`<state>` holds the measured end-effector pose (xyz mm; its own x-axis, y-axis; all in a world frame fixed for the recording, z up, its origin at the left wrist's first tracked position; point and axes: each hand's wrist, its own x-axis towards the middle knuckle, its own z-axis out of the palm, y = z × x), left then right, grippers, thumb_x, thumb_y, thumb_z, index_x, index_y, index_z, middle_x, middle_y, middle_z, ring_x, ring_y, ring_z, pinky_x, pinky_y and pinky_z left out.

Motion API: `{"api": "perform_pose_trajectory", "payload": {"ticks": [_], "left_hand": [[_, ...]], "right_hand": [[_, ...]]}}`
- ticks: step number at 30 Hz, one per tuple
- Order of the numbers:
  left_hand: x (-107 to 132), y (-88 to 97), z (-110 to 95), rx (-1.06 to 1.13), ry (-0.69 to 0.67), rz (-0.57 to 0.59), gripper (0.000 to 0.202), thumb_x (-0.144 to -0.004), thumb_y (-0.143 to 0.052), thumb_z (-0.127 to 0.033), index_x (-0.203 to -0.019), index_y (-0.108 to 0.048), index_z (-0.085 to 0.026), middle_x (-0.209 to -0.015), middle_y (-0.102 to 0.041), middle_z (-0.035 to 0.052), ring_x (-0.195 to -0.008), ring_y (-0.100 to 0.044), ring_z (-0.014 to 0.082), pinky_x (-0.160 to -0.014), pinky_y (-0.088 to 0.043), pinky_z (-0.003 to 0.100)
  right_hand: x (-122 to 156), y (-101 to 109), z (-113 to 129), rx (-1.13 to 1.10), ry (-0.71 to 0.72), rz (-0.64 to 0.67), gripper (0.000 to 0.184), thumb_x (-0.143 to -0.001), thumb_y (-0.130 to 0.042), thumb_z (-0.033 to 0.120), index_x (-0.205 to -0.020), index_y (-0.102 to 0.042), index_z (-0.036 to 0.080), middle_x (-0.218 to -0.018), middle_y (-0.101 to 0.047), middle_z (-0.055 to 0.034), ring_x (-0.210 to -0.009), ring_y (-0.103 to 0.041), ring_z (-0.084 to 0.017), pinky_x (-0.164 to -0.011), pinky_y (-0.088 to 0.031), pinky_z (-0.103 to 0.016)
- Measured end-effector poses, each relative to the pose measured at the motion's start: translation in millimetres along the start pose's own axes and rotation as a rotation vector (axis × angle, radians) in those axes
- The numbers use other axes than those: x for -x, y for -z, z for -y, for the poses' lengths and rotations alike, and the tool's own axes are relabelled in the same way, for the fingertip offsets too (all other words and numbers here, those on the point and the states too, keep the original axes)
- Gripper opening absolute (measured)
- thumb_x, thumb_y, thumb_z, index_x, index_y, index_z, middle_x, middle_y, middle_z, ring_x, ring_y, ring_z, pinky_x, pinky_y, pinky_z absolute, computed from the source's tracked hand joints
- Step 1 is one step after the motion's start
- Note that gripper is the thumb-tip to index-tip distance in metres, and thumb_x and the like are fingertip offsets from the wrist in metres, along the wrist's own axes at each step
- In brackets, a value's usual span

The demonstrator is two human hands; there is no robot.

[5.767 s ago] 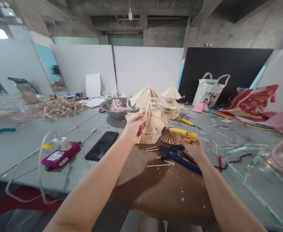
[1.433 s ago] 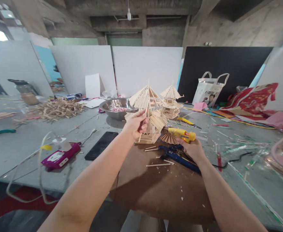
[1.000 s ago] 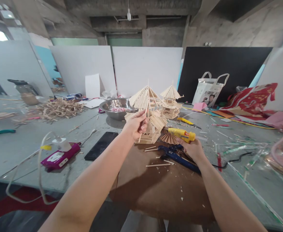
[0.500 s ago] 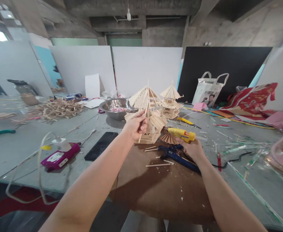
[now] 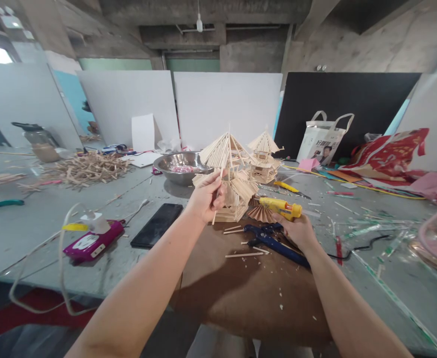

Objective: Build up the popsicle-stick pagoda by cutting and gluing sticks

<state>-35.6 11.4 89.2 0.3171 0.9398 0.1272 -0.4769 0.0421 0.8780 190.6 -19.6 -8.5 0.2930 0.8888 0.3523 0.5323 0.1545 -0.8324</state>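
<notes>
My left hand (image 5: 205,200) pinches a thin wooden stick (image 5: 217,199) upright against the near side of a pagoda model (image 5: 230,175) built of pale sticks. My right hand (image 5: 297,229) grips a yellow glue gun (image 5: 280,207), its nozzle pointing left toward the model's base, beside a small folded paper fan (image 5: 261,214). Blue-handled pliers (image 5: 274,242) lie just below that hand on brown paper (image 5: 248,288). A smaller stick pagoda (image 5: 264,158) stands behind the first one.
A steel bowl (image 5: 177,166) sits left of the model, a black phone (image 5: 157,224) and a magenta power bank (image 5: 93,240) with a white cable nearer me. A stick pile (image 5: 87,168) lies far left. Bags (image 5: 324,137), a yellow cutter (image 5: 287,188) and scraps crowd the right.
My left hand has slid the stick slightly lower along the model's side. The right hand and glue gun have stayed where they were.
</notes>
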Motion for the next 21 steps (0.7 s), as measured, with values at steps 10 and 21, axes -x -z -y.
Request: {"api": "perform_pose_trajectory", "payload": {"ticks": [10,21], "left_hand": [[3.5,-1.8,7.9,-0.092,0.039,-0.095,0.023,-0.076,-0.045,-0.016,-0.098,-0.052,-0.016,-0.046,-0.043,-0.0058,-0.026,-0.030,0.0013,-0.027,-0.014,0.012],[1.1,-2.2,12.9,-0.180,-0.037,-0.136,0.029,-0.075,-0.046,-0.018,-0.104,-0.050,-0.015,-0.045,-0.042,-0.0065,-0.025,-0.030,0.0017,-0.027,-0.012,0.013]], "right_hand": [[0.7,-1.3,-1.1,0.001,0.013,0.002,0.030,-0.063,-0.057,0.040,-0.073,-0.063,0.013,-0.043,-0.052,-0.0002,-0.048,-0.053,-0.016,-0.043,-0.038,-0.023],[-0.2,-0.9,-3.8,0.042,-0.027,0.025,0.035,-0.064,-0.055,0.045,-0.076,-0.062,0.013,-0.041,-0.050,0.0006,-0.047,-0.052,-0.016,-0.044,-0.037,-0.024]]}}
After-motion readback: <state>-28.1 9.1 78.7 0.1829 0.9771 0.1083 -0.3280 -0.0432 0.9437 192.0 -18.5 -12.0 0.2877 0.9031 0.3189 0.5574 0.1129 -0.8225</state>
